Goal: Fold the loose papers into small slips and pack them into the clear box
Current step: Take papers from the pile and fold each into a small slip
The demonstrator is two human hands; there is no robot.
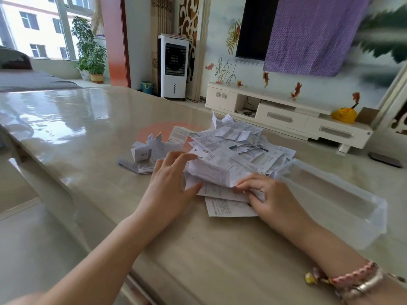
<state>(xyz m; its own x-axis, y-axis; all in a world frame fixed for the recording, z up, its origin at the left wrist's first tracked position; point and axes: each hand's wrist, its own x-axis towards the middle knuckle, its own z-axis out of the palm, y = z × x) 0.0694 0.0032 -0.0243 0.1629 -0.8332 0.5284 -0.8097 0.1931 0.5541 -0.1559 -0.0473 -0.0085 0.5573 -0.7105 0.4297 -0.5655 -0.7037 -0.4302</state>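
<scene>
Right now both hands work the paper pile (pixel 231 148): left hand (pixel 169 186) spread flat against it, right hand (pixel 264 194) with its grip pinching a sheet beside the clear box (pixel 343 194)

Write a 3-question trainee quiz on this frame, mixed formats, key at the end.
1. True or false: the clear box already has folded slips packed inside.
2. Multiple choice: the folded slips lie (A) to the left of the paper pile, (B) inside the box, (C) on the TV cabinet.
3. Fill in: the right hand pinches the near edge of a ____ at the front of the pile, while the left hand rests against the pile's left side with spread fingers.

Key: 1 false, the box looks empty; 2 A; 3 paper.
</scene>
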